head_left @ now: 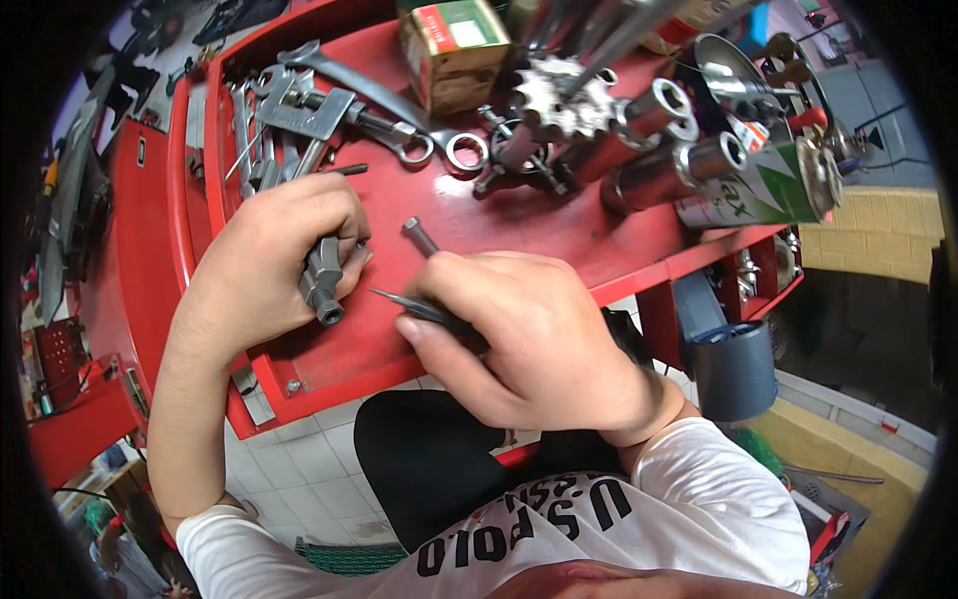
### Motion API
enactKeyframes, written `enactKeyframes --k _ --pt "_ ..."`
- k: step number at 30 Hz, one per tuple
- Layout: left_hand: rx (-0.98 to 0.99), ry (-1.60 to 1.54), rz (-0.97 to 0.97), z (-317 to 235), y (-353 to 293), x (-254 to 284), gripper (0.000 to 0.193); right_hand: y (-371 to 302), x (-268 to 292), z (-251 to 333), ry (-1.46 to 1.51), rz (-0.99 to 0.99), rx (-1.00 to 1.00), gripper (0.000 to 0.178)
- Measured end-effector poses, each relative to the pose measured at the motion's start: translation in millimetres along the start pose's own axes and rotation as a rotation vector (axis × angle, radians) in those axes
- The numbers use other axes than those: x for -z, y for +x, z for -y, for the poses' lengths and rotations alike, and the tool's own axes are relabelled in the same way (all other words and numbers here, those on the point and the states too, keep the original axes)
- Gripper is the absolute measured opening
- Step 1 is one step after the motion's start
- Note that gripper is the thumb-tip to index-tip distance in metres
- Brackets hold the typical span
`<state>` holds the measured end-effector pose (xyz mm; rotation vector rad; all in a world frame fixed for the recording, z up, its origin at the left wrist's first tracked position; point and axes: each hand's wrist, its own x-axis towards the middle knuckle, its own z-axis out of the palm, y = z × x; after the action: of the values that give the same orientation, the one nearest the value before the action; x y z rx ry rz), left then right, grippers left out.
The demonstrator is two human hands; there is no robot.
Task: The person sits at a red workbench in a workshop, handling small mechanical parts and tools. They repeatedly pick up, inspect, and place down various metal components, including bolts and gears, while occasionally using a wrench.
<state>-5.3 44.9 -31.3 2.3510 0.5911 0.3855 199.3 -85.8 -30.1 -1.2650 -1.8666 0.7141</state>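
Note:
My left hand (289, 245) is closed around a dark grey metal tool part (321, 280) with angular sides and a hollow round end that points toward me. In my right hand (529, 329) is a dark pointed metal tool (424, 309), pinched between thumb and fingers with its thin tip aimed left at the part. The tip and the part are apart. Just beyond the right fingers a bolt (419, 236) lies on the red metal tray (384, 339). A short dark rod (349, 170) lies beside the left knuckles.
Several wrenches (359, 85) and a steel puller-like tool (314, 113) lie at the far left. Behind stands a worn cardboard box (454, 60). Upright sockets (689, 165), a toothed sprocket (564, 100) and a green-white can (758, 190) crowd the right. A grey cup (733, 369) hangs off the right side.

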Motion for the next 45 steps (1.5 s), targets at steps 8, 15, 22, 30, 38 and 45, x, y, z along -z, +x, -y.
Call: enactKeyframes --k 8,15,22,30,38,45 --pt "0.039 0.198 0.118 -22 2 -7 0.023 -24 13 -1 -0.25 -0.166 -0.021 0.014" --pt "0.007 0.318 0.152 -31 -1 -8 0.039 -29 23 -15 -0.411 -0.232 -0.163 0.015" --pt "-0.05 0.435 0.157 -41 -5 -4 0.053 -27 18 -22 -0.48 -0.312 -0.129 0.015" --pt "0.051 0.729 -0.243 -24 8 61 0.032 -23 22 -14 -0.406 -0.184 -0.274 0.02" --pt "0.448 0.92 0.002 9 51 47 0.091 -22 19 -13 -0.42 -0.2 -0.262 0.019" --pt "0.429 0.943 -0.066 19 54 42 0.088 -23 17 -13 -0.417 -0.264 -0.171 0.016"
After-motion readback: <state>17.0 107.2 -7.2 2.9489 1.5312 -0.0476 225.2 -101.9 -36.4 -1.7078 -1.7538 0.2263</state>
